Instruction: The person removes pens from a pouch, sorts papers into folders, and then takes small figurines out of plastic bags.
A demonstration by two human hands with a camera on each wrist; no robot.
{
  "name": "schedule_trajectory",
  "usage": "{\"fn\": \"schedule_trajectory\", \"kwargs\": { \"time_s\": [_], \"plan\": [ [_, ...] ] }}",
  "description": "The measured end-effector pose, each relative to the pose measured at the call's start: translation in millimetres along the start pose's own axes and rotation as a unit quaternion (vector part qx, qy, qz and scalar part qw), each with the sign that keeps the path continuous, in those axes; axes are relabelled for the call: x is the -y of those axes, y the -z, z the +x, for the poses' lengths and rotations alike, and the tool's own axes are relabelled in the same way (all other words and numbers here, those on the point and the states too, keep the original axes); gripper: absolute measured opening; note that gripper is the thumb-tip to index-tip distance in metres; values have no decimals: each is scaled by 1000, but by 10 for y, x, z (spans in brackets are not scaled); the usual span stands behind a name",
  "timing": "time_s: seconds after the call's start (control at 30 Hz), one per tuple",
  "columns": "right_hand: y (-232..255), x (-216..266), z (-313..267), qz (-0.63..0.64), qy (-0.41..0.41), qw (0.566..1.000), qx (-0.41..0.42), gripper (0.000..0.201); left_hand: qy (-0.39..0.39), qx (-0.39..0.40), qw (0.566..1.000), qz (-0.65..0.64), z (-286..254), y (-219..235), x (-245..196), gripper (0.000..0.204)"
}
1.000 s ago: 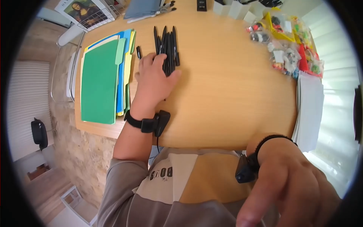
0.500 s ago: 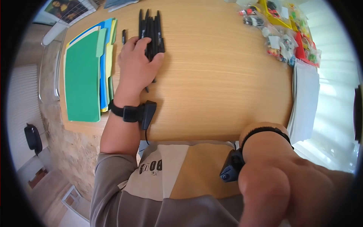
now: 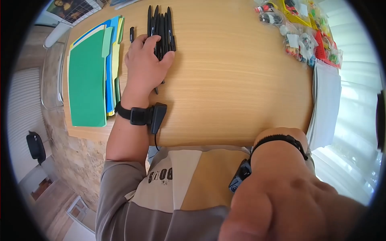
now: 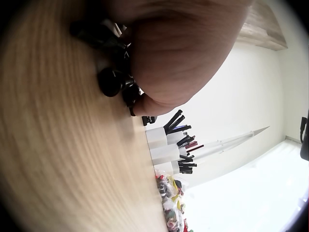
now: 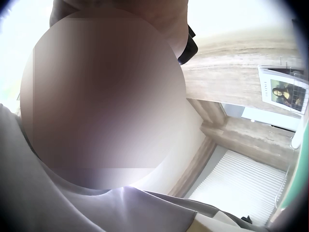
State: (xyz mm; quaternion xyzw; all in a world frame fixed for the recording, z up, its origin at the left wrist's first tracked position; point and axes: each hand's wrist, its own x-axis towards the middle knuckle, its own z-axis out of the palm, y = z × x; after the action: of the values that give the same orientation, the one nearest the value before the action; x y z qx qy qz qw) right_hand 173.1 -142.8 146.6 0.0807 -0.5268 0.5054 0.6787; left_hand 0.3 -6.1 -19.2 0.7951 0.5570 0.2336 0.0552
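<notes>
In the head view my left hand (image 3: 146,64) rests on a bunch of black pens (image 3: 163,32), which lie side by side on the table and point away from me. Its fingers are loosely bent over the left side of the bunch, and the thumb reaches along the near right side. The palm hides part of the pens. Dark pen ends (image 4: 112,82) show under the hand in the left wrist view. My right hand (image 3: 289,201) is raised close to the head camera, its fingertips out of sight; a blurred patch fills much of the right wrist view.
A stack of folders, green on top (image 3: 86,80), lies left of the pens, with one short black pen (image 3: 132,35) between. Bagged small items and a yellow basket (image 3: 295,16) are at far right, above a pile of white paper (image 3: 325,104). White pen holders (image 4: 164,152) stand behind.
The head view has turned, so the table things sit farther left and higher. My left hand stays on the pens. My right hand has shifted leftward, still raised.
</notes>
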Motion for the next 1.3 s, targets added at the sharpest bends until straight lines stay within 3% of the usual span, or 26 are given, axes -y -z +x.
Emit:
{"fn": "schedule_trajectory", "kwargs": {
  "time_s": [0.33,0.83,0.97,1.2,1.3],
  "plan": [
    [236,-46,39,-71,-7,997,-32,13,-18,7,1000,-11,36,-22,-32,44],
    [239,21,30,-39,-5,999,-23,15,12,22,1000,-17,25,-20,-10,51],
    [262,-30,44,-42,-7,999,-16,15,-37,-24,999,8,21,-48,-1,43],
    [239,6,14,-51,-15,999,-13,16,-15,0,1000,-3,21,-19,-32,43],
    [276,30,11,-48,-14,999,-9,17,-40,-21,999,-2,29,-35,-11,42]
  ]
}}
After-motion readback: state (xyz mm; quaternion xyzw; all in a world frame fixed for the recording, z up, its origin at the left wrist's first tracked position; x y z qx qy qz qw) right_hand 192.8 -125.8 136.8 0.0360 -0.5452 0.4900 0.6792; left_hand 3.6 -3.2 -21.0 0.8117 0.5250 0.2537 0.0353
